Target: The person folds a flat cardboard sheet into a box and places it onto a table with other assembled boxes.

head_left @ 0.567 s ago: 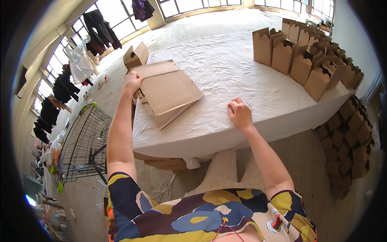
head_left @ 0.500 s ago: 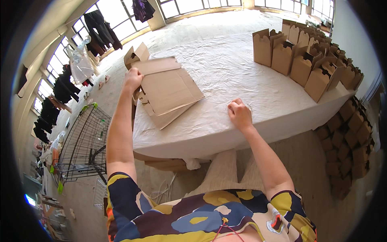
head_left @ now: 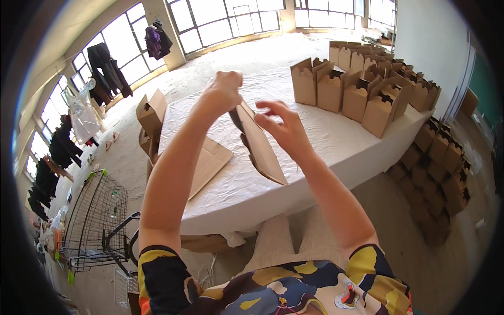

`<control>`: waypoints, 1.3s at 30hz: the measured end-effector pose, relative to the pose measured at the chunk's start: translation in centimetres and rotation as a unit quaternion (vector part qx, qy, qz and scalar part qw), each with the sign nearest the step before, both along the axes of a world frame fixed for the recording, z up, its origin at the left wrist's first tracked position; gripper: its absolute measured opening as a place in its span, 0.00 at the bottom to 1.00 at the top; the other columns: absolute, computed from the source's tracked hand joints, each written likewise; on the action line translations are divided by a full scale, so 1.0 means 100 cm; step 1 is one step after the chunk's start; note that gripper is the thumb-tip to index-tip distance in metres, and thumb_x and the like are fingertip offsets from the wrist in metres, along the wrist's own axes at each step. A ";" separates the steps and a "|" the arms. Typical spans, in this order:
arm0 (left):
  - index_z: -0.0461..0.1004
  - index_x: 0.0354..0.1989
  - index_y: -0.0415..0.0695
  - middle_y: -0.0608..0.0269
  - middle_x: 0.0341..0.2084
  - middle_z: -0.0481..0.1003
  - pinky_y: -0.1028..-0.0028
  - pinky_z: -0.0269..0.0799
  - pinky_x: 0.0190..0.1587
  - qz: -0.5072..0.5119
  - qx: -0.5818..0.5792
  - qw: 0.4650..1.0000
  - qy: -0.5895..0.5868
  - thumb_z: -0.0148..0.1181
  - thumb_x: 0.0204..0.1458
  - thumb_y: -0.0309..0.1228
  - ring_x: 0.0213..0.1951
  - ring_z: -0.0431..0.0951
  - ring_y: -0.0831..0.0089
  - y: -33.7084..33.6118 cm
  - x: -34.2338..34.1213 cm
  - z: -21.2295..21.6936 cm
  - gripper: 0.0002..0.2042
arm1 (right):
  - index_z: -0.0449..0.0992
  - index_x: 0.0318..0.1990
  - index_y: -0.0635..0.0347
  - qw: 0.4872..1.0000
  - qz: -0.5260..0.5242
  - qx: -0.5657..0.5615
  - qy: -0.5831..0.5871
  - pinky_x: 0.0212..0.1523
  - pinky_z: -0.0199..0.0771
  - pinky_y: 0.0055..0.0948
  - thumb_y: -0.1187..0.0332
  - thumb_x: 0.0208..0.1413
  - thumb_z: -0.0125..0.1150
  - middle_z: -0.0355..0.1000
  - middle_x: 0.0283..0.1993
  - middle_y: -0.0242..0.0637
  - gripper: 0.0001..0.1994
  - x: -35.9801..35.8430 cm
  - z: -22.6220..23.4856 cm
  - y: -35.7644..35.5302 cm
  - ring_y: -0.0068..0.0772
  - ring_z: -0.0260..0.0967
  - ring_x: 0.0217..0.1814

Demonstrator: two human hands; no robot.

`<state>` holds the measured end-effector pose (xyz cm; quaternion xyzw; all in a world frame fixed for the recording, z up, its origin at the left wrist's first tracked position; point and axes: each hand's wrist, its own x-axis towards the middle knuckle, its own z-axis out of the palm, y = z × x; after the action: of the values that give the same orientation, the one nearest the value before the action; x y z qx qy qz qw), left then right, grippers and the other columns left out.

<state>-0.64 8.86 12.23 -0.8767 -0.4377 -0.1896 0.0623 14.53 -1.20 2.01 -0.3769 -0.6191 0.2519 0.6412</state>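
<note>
My left hand (head_left: 224, 92) grips the top end of a flattened cardboard box (head_left: 261, 145) and holds it edge-on above the table. Its lower corner hangs over the front part of the white-covered table (head_left: 220, 198). Close to the right face of that box is my right hand (head_left: 281, 123), fingers apart and slightly bent; no clear contact with the cardboard shows. Another flat cardboard piece (head_left: 211, 163) lies on the cloth, partly behind my left forearm.
Rows of folded-up brown cardboard boxes (head_left: 357, 94) stand on the table's right side. More boxes (head_left: 433, 176) are piled on the floor below them. An open box (head_left: 152, 113) is beyond the table's left edge, and a black wire cart (head_left: 94, 223) stands at left.
My left hand has lifted the flattened box off the other piece, moved it right and turned it edge-on. My right hand has risen toward it and opened. The view has shifted.
</note>
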 end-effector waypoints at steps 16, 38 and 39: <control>0.71 0.55 0.43 0.57 0.32 0.80 0.67 0.74 0.43 -0.204 -0.157 0.957 -0.133 0.62 0.59 0.42 0.35 0.80 0.66 -0.041 0.053 -0.031 0.21 | 0.83 0.43 0.63 0.906 -0.153 -0.215 -0.330 0.47 0.77 0.42 0.58 0.52 0.57 0.79 0.39 0.54 0.18 0.083 0.044 0.008 0.50 0.79 0.44; 0.76 0.23 0.43 0.68 0.24 0.73 0.65 0.69 0.44 -0.279 -0.059 0.958 0.015 0.71 0.47 0.38 0.36 0.72 0.65 -0.079 -0.035 -0.033 0.13 | 0.81 0.38 0.67 0.858 -0.276 -0.244 -0.359 0.58 0.74 0.45 0.69 0.49 0.55 0.78 0.47 0.58 0.13 0.068 0.050 0.043 0.56 0.76 0.55; 0.77 0.24 0.44 0.68 0.24 0.73 0.65 0.69 0.46 -0.273 -0.063 0.960 0.007 0.71 0.48 0.38 0.36 0.72 0.65 -0.078 -0.036 -0.035 0.12 | 0.82 0.39 0.65 0.856 -0.269 -0.265 -0.353 0.58 0.74 0.44 0.69 0.50 0.53 0.79 0.46 0.55 0.14 0.068 0.051 0.046 0.55 0.76 0.56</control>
<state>-4.20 1.07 8.74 -0.9662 -0.1928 -0.1652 -0.0439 21.28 3.45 7.12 -0.7480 -0.5884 0.0736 0.2980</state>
